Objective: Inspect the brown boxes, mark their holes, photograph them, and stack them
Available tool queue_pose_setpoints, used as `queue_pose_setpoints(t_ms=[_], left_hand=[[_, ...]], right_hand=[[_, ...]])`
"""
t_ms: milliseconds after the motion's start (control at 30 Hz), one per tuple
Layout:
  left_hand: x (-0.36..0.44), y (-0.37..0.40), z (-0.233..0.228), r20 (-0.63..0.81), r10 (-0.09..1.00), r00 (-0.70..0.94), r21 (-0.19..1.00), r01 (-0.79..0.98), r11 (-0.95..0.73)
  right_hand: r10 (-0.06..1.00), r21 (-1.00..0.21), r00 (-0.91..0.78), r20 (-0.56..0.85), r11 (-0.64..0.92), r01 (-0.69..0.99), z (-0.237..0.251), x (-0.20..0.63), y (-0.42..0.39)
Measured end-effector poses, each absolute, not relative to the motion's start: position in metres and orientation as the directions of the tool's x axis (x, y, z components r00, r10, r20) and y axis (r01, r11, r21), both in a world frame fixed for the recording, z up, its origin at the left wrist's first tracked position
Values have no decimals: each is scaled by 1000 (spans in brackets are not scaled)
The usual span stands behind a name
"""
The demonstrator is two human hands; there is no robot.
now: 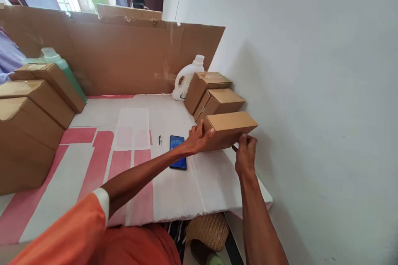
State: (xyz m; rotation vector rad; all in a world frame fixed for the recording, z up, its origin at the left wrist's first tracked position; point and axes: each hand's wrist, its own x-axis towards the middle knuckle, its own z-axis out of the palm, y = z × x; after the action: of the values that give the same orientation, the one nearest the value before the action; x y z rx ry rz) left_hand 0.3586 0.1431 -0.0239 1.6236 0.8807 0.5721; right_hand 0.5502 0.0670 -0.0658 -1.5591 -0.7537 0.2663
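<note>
Orange sleeve (65, 232) fills the bottom corner, and from it the left arm reaches across the white and pink table cover (174, 190) to a small cardboard box (230, 129) at the far right edge, close to the wall (311, 91). That box lies nearest of a row of three, with two more boxes (214, 95) just behind it and a white jug (185, 79) beyond those. The left hand (196, 137) is curled against the box's left end, thumb up over the top edge; the right hand (245, 153) pinches its near right corner from below, fingers closed on the cardboard. So both hands grip the box between them. To handle it well, I judge, the push should stay even at both ends, so the box stays square to its neighbours and does not slide off the edge. A phone (178, 152) and a pen (160, 144) lie just left of the hands, apart from them. Larger boxes (31, 124) stand stacked at the far left.
</note>
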Motion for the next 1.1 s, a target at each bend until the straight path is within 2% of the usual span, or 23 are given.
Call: queue_pose_setpoints(t_ms=[67,133,200,333,400,467,600,700,767,967,1100], left_hand=[[315,139,-12,15,800,600,976,165,-142],[260,137,0,154,805,573,972,58,-227],[197,132,6,255,832,494,957,-5,-290],[81,108,-11,271,947,170,953,87,-289],[39,93,-33,242,970,19,962,123,-243],[11,80,-58,192,979,-65,973,141,-182],[-8,69,-93,126,989,-76,981,157,-113],[-7,70,-101,117,991,-66,978,184,-103],[-8,68,-99,112,992,-59,970,224,-96],[-24,46,-80,31,999,-18,954,297,-24],[-27,34,-73,36,990,-137,951,310,8]], right_hand=[[625,-938,720,301,58,341,-50,515,48],[695,-923,626,352,145,358,-36,467,38],[784,-928,507,358,238,287,-31,411,36],[918,-948,241,315,292,129,-47,301,46],[943,-951,137,304,293,97,-65,260,50],[951,-952,74,299,292,88,-84,234,52],[970,-967,45,237,231,110,-115,225,52],[985,-974,23,169,164,155,-130,231,49],[983,-965,18,184,177,191,-135,233,46],[982,-962,111,150,119,247,-121,238,25],[989,-973,106,104,79,215,-108,250,14]])
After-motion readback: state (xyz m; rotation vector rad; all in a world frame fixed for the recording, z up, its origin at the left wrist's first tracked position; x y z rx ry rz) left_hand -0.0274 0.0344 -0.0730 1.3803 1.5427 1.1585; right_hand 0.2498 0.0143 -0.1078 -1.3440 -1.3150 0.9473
